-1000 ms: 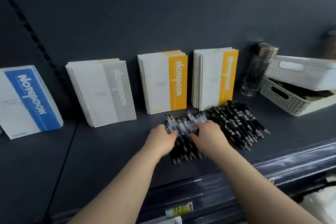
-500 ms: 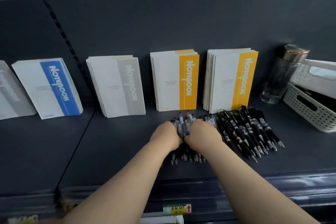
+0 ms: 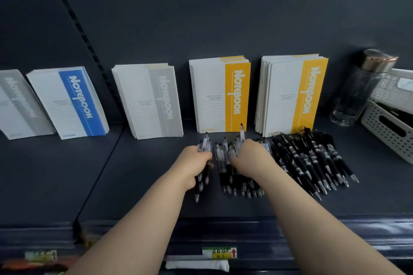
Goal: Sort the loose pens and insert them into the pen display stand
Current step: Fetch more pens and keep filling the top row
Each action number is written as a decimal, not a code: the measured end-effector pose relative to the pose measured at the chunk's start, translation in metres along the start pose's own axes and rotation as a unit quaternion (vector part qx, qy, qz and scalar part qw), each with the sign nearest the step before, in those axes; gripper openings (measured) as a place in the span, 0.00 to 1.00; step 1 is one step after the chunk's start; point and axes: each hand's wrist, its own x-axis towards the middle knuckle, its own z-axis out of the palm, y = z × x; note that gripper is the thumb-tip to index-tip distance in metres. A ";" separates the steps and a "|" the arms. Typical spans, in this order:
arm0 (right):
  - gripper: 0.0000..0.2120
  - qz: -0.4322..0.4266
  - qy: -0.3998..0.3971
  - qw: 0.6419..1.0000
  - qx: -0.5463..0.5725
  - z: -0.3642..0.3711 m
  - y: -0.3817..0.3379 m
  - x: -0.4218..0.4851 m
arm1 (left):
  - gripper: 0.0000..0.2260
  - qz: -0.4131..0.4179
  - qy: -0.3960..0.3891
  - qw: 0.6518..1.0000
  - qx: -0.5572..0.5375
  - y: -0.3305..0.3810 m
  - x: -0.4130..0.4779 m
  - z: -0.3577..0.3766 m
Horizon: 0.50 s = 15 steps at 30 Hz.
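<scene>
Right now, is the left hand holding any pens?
Yes, the left hand is closed around a small bundle of clear pens, split off from the middle pile beside it.

On the dark shelf (image 3: 145, 174), the left hand (image 3: 194, 163) closes around a small bundle of clear pens (image 3: 204, 147) while the right hand (image 3: 252, 158) rests on the middle pile (image 3: 225, 163), beside black pens (image 3: 312, 158) toward the right edge.
</scene>
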 end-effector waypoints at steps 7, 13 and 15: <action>0.05 -0.065 -0.034 0.927 0.367 -0.023 -0.014 -0.018 | 0.05 -0.059 -0.038 0.946 -0.316 0.013 -0.019 -0.014; 0.03 -0.121 -0.143 0.866 0.464 0.008 -0.059 -0.026 | 0.03 -0.035 -0.022 0.903 -0.428 0.007 -0.045 -0.053; 0.03 -0.150 -0.158 0.861 0.460 0.021 -0.081 -0.033 | 0.04 -0.020 -0.031 0.902 -0.430 0.000 -0.053 -0.075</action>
